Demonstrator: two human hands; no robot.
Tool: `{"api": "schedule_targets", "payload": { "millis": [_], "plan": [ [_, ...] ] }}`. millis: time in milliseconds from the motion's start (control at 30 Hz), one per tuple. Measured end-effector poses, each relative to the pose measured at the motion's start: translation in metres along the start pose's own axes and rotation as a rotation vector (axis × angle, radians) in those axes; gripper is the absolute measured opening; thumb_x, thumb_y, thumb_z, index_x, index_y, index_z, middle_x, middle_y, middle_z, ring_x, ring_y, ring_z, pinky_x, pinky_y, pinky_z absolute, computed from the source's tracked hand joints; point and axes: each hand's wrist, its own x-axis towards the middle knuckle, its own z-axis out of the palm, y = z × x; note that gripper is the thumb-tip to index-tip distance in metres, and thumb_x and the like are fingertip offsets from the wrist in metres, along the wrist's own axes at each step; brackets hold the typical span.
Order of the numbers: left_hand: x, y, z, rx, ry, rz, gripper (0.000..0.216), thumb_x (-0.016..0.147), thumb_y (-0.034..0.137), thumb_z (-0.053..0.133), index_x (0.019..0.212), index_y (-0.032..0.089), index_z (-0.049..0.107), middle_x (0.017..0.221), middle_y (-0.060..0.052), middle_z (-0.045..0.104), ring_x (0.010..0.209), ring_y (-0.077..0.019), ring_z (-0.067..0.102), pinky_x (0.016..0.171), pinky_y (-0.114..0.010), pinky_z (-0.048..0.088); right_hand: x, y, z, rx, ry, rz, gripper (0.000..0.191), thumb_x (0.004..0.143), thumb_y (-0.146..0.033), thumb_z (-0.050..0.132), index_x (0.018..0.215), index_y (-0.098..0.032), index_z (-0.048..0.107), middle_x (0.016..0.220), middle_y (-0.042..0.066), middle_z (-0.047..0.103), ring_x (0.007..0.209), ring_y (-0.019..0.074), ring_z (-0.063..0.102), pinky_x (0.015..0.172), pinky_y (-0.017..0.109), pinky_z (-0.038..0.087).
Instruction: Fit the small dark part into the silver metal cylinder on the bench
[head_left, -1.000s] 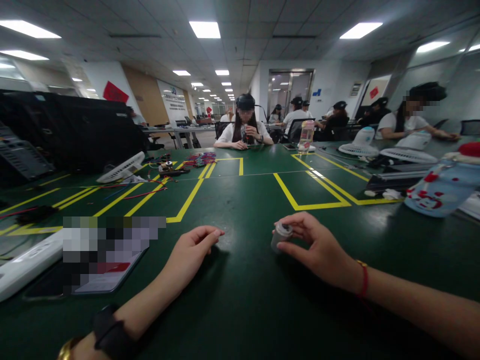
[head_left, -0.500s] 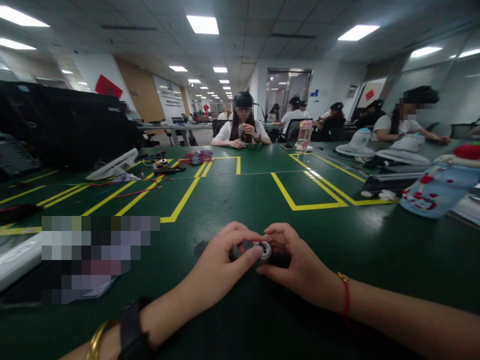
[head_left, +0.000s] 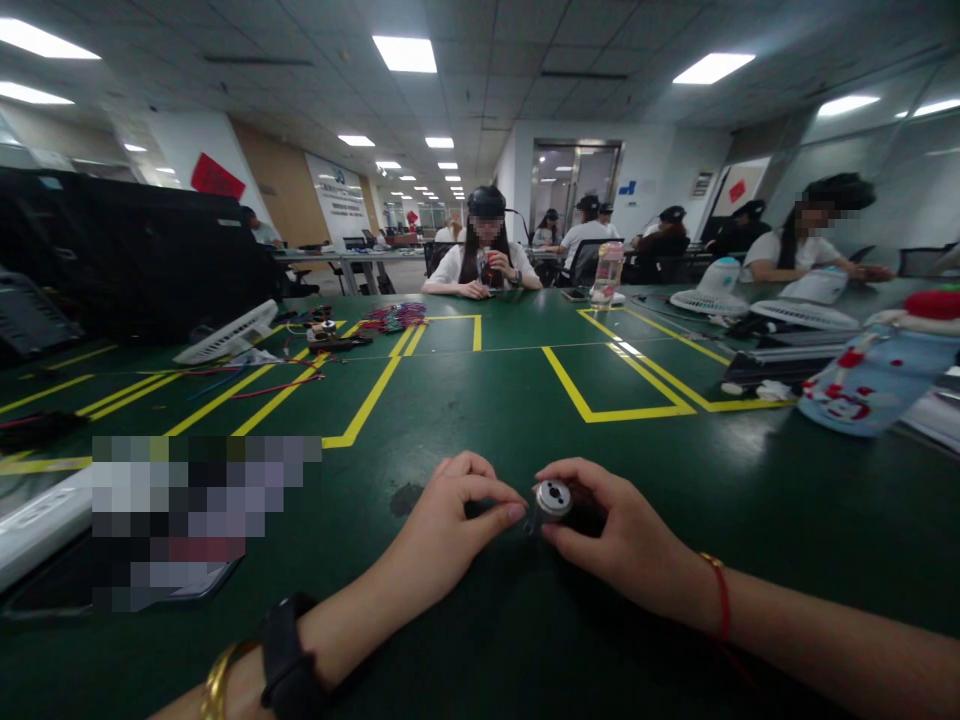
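My right hand (head_left: 619, 540) is closed around a small silver cylindrical motor (head_left: 553, 497), whose round end face points toward me, just above the green table (head_left: 480, 400). My left hand (head_left: 450, 520) sits right beside it with thumb and fingers pinched together at the motor's left side. Whether anything lies in that pinch is too small to see. A black watch and a gold bangle are on my left wrist, a red string on my right.
A white power strip (head_left: 41, 520) and a blurred flat object (head_left: 195, 520) lie at the left. Wires and a white fan grille (head_left: 225, 335) sit farther back left. A blue patterned bottle (head_left: 877, 380) lies at the right. Several people sit at the far side.
My two hands came together from apart, then the left fingers drew slightly back from the motor. The right hand turned the motor so its end face shows.
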Motion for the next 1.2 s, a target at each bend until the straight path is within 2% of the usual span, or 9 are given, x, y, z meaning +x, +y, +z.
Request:
{"api": "schedule_targets", "payload": {
  "millis": [167,267,433,567,633,800,1033,1100,1200],
  "plan": [
    [-0.001,0.0,0.004,0.058,-0.06,0.036,0.014,0.081,0.033,0.058,0.08,0.027,0.071,0.087,-0.003,0.057,0.089,-0.0214,0.052,0.08,-0.036,0.039,-0.001,0.001,-0.002,-0.008,-0.004,-0.013,0.036,0.072,-0.017,0.06,0.107,-0.022,0.052,0.099,0.001,0.06,0.088,0.0129,0.057,0.079,0.027,0.046],
    [-0.007,0.004,-0.001,0.047,-0.12,0.071,0.014,0.08,0.03,0.06,0.09,0.026,0.068,0.093,-0.003,0.059,0.091,-0.0207,0.053,0.083,-0.036,0.04,-0.001,0.002,-0.001,-0.014,-0.003,-0.022,0.035,0.073,-0.018,0.06,0.107,-0.022,0.051,0.099,0.0,0.06,0.087,0.0127,0.057,0.078,0.027,0.046],
    [-0.015,0.001,-0.018,0.039,-0.264,0.108,0.04,0.07,0.025,0.07,0.108,0.027,0.059,0.107,-0.002,0.057,0.095,-0.0194,0.053,0.081,-0.032,0.043,-0.002,0.002,-0.001,-0.012,-0.012,-0.037,0.035,0.073,-0.018,0.06,0.107,-0.022,0.05,0.096,0.0,0.06,0.084,0.0119,0.056,0.075,0.026,0.046],
    [-0.01,-0.004,-0.024,0.053,-0.314,0.121,0.021,0.073,0.025,0.068,0.094,0.025,0.065,0.103,-0.002,0.057,0.094,-0.018,0.054,0.083,-0.031,0.042,-0.002,0.002,-0.001,-0.019,-0.012,-0.041,0.035,0.074,-0.019,0.059,0.108,-0.021,0.05,0.097,0.001,0.06,0.084,0.0122,0.056,0.075,0.027,0.046],
    [-0.007,-0.004,-0.021,0.054,-0.306,0.135,0.009,0.078,0.024,0.064,0.086,0.024,0.068,0.098,-0.001,0.057,0.092,-0.0169,0.055,0.084,-0.03,0.042,-0.002,0.002,-0.001,-0.026,-0.008,-0.046,0.034,0.074,-0.018,0.059,0.107,-0.021,0.05,0.096,0.001,0.06,0.083,0.0122,0.056,0.074,0.026,0.046],
    [-0.004,-0.003,-0.005,0.071,-0.181,0.114,0.009,0.079,0.024,0.061,0.082,0.024,0.069,0.089,-0.001,0.058,0.087,-0.0177,0.056,0.078,-0.03,0.042,-0.002,0.003,-0.002,-0.038,-0.011,-0.046,0.034,0.074,-0.019,0.059,0.107,-0.021,0.05,0.096,0.001,0.06,0.082,0.0124,0.056,0.074,0.027,0.046],
    [-0.003,-0.008,-0.002,0.05,-0.12,0.076,0.019,0.078,0.028,0.062,0.096,0.027,0.069,0.093,-0.003,0.059,0.085,-0.0184,0.055,0.075,-0.03,0.042,-0.002,0.003,-0.003,-0.122,-0.001,-0.087,0.041,0.072,-0.022,0.061,0.112,-0.024,0.05,0.104,0.002,0.059,0.091,0.0144,0.057,0.081,0.029,0.046],
    [-0.003,-0.013,-0.01,-0.02,-0.088,0.02,0.025,0.079,0.031,0.061,0.103,0.026,0.066,0.098,-0.003,0.058,0.083,-0.0173,0.055,0.074,-0.029,0.042,0.002,0.007,-0.012,-0.162,0.068,-0.086,0.042,0.074,-0.026,0.06,0.114,-0.024,0.05,0.108,0.003,0.059,0.095,0.0158,0.057,0.085,0.032,0.045],
    [-0.004,-0.026,-0.024,-0.144,0.006,-0.121,0.029,0.082,0.038,0.055,0.104,0.023,0.064,0.093,-0.003,0.061,0.079,-0.017,0.055,0.071,-0.028,0.042,0.012,0.024,-0.044,-0.253,0.297,-0.02,0.041,0.075,-0.031,0.058,0.113,-0.021,0.051,0.105,0.006,0.06,0.091,0.0177,0.059,0.082,0.034,0.047]
  ]
}}
